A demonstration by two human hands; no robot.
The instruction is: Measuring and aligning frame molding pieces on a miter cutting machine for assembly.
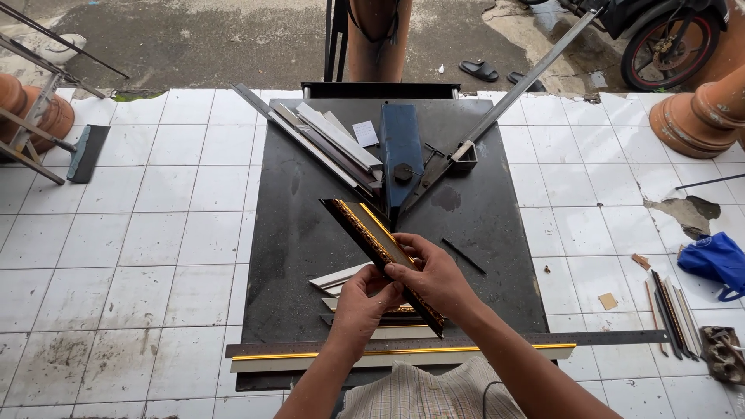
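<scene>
My left hand (pixel 365 304) and my right hand (pixel 434 281) both grip a short piece of black and gold picture-frame moulding (pixel 365 229). It is held above a black work board (pixel 481 217), with its far mitred end pointing toward a blue joining machine (pixel 400 147). More cut moulding pieces (pixel 341 278) lie on the board under my hands. A long white and gold moulding strip (pixel 310 359) lies along the board's near edge.
Several moulding lengths (pixel 330 143) rest left of the machine. A long metal bar (pixel 535 66) slants up to the right. Thin sticks (pixel 673 314) and a blue cloth (pixel 718 260) lie on the white tiles at right. A motorbike wheel (pixel 671 39) stands beyond.
</scene>
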